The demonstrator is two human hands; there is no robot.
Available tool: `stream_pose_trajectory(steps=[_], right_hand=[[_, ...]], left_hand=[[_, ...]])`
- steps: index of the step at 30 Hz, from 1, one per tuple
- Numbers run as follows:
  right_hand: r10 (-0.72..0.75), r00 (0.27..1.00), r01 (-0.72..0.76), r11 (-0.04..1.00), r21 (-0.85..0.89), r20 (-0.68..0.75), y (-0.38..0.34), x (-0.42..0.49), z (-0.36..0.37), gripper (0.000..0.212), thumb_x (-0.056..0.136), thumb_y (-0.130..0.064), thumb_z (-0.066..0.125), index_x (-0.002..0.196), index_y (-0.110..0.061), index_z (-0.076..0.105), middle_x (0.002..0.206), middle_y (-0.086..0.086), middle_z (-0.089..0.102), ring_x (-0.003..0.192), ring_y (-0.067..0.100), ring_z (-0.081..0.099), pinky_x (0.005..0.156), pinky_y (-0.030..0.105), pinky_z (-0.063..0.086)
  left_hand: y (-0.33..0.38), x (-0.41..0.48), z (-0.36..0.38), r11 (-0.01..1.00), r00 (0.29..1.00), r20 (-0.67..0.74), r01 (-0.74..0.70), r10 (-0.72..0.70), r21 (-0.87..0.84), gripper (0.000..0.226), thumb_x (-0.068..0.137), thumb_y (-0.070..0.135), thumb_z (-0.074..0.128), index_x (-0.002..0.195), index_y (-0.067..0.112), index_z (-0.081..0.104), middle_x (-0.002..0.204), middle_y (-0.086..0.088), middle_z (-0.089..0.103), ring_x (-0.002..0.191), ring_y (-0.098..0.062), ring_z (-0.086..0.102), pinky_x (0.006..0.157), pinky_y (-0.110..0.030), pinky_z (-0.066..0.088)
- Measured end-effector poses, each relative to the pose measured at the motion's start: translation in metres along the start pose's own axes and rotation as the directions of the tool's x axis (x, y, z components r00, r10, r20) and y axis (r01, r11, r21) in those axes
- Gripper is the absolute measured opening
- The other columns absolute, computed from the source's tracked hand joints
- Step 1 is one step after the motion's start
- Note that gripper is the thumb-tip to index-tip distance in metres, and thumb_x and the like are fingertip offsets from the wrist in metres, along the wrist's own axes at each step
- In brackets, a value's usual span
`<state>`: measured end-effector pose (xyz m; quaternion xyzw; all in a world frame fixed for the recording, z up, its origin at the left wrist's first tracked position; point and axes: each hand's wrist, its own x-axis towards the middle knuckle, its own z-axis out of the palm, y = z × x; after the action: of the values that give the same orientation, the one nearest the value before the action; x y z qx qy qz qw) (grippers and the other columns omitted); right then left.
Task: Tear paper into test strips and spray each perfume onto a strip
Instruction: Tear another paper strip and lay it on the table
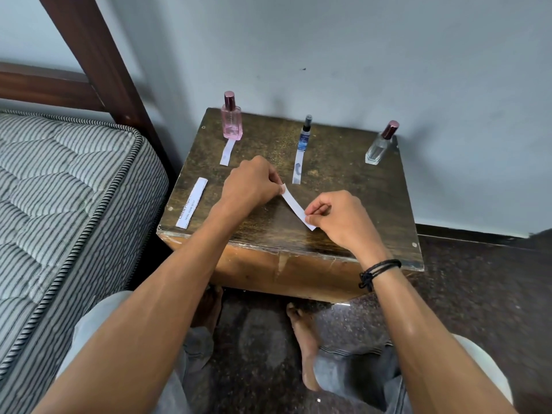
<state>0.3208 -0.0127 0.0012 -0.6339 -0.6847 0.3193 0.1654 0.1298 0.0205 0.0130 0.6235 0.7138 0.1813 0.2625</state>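
My left hand (252,183) and my right hand (334,216) each pinch one end of a white paper strip (294,206), held just above the wooden stool top (343,186). At the back stand three perfumes: a pink bottle (231,121) on the left, a slim blue spray tube (305,134) in the middle and a clear bottle (380,144) on the right. One strip (227,152) lies in front of the pink bottle, another strip (297,167) in front of the blue tube. A wider printed paper piece (191,203) lies at the stool's left edge.
A striped mattress (59,189) on a dark wooden bed frame (98,64) presses close on the left. A pale wall stands right behind the stool. My bare feet (304,339) rest on the dark speckled floor under the stool's front edge.
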Motion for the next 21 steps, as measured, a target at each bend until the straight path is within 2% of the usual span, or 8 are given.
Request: stream_pose_trajectory(steps=[9,14,17,21], right_hand=[[-0.011,0.999,0.012,0.999,-0.031,0.031,0.006,0.002,0.001,0.012,0.088,-0.020,0.080,0.084,-0.029,0.075,0.077,-0.015,0.069,0.072,-0.002,0.063,0.059,0.018,0.043],[-0.004,1.000,0.003,1.000,0.015,0.026,0.009,0.004,-0.001,0.010,0.089,-0.020,0.079,0.085,-0.029,0.077,0.078,-0.014,0.070,0.073,0.000,0.064,0.062,0.021,0.044],[-0.003,0.999,0.007,0.996,0.084,-0.044,0.012,0.006,-0.008,0.008,0.089,-0.023,0.079,0.085,-0.030,0.077,0.084,-0.015,0.070,0.081,-0.002,0.063,0.066,0.019,0.042],[0.046,0.982,-0.017,0.987,0.157,-0.181,0.020,0.008,-0.024,0.009,0.090,-0.026,0.078,0.084,-0.033,0.076,0.090,-0.019,0.070,0.087,-0.005,0.061,0.069,0.017,0.040]], left_hand=[[0.001,0.001,0.003,0.999,1.000,-0.021,-0.012,0.012,0.037,0.004,0.080,0.026,0.078,0.084,0.028,0.077,0.091,0.002,0.075,0.090,-0.023,0.069,0.079,-0.038,0.056],[0.000,0.001,0.002,0.999,0.999,-0.031,-0.020,0.021,0.044,0.006,0.082,0.024,0.076,0.084,0.029,0.076,0.089,0.002,0.074,0.090,-0.023,0.069,0.078,-0.037,0.056],[-0.001,0.002,0.000,0.999,0.999,-0.043,-0.031,0.032,0.034,0.005,0.084,0.024,0.075,0.086,0.029,0.076,0.093,0.002,0.074,0.090,-0.022,0.068,0.079,-0.038,0.056],[-0.001,0.003,-0.003,0.999,0.999,-0.046,-0.027,0.028,0.017,0.003,0.085,0.026,0.075,0.087,0.028,0.077,0.083,0.008,0.067,0.083,-0.017,0.064,0.069,-0.032,0.047]])
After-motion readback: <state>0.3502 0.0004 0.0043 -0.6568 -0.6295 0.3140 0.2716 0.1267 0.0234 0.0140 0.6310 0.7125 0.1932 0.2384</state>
